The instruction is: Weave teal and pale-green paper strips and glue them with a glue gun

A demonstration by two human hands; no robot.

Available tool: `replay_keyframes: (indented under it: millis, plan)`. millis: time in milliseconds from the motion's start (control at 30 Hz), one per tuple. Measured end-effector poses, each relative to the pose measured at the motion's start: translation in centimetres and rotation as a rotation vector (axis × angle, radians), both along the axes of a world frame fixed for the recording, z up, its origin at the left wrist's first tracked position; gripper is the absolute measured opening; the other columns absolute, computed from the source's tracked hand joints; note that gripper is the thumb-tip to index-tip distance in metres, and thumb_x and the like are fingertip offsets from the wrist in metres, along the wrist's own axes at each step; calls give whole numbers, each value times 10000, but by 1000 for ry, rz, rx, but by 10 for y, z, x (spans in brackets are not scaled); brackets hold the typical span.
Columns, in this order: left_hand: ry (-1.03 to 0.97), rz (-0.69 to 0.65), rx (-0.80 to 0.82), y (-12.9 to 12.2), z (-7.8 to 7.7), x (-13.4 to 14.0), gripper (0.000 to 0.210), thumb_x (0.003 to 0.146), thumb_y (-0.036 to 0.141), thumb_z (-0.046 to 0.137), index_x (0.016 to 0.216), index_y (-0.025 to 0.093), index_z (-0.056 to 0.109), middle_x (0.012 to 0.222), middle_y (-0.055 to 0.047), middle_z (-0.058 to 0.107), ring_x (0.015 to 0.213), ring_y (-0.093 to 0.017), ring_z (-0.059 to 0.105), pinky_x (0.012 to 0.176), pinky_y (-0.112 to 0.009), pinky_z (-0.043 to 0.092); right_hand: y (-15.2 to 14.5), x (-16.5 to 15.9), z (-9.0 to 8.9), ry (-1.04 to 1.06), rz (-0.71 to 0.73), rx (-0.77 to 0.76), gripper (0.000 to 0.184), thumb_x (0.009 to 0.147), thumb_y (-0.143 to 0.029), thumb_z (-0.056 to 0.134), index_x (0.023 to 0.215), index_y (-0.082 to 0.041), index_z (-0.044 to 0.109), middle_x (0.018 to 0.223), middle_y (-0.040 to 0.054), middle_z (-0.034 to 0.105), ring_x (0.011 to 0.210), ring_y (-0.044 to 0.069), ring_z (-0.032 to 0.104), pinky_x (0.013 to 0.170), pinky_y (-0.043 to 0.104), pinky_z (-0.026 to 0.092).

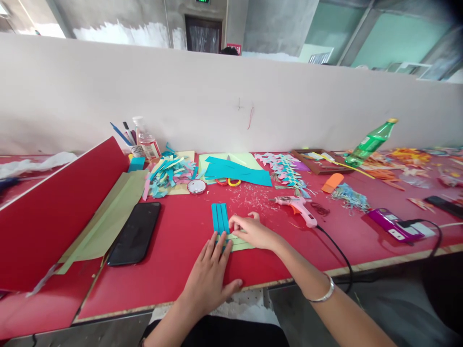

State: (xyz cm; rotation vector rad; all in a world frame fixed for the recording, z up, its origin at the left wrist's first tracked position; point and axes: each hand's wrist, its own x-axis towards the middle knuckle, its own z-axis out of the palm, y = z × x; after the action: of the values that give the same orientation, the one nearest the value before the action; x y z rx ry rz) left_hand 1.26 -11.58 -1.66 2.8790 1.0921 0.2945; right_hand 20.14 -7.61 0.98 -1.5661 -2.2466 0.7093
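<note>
Blue paper strips (220, 216) lie side by side on the red tabletop, pointing away from me. Pale green paper strips (244, 245) run crosswise at their near end. My left hand (209, 270) rests flat with fingers apart, its fingertips pressing on the place where the two sets meet. Just right of the blue strips, my right hand (255, 231) has its fingers bent and pinched at a paper strip along the crossing. Those fingers partly cover the crossing, so how the strips pass over one another there cannot be made out.
A black phone (134, 233) and green paper sheets (104, 221) lie left. Behind are a heap of cut strips (170, 173), blue sheets (238, 171) and a woven piece (284, 169). A pink glue gun (298, 207) with cord, purple box (394, 225) and green bottle (371, 143) are right.
</note>
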Motion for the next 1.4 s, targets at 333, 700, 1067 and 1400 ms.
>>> replay_keyframes:
  millis: [333, 700, 1067, 1400]
  plan:
    - [-29, -23, 39, 1, -4, -2, 710, 805, 602, 276, 1318, 113, 308, 1391, -142, 268, 1270, -293, 223, 993, -428, 249, 7, 1, 3, 40, 24, -75, 147, 795, -199, 473, 913, -232, 553, 676, -56, 581, 646, 97, 533, 784, 313, 243]
    - [-11, -40, 47, 2, -1, -2, 709, 809, 599, 265, 1316, 105, 310, 1368, -127, 323, 1257, -270, 261, 1004, -416, 240, 7, 5, -5, 14, 10, -6, 125, 785, -273, 530, 902, -240, 557, 695, -64, 585, 624, 86, 515, 778, 318, 218]
    - [-86, -48, -57, 1, 2, -5, 650, 841, 521, 308, 1339, 110, 229, 1381, -122, 295, 1252, -244, 271, 1017, -407, 256, -3, 14, -5, -7, -58, 0, 149, 790, -317, 518, 916, -250, 560, 734, -49, 590, 682, 106, 524, 786, 338, 224]
    - [-228, 79, -208, 29, 9, -12, 297, 815, 222, 475, 1108, 189, 516, 1054, -70, 530, 942, -197, 517, 828, -333, 442, -8, 12, -4, -4, -23, 44, 87, 802, -250, 496, 865, -242, 555, 787, -39, 599, 754, 117, 538, 880, 398, 185]
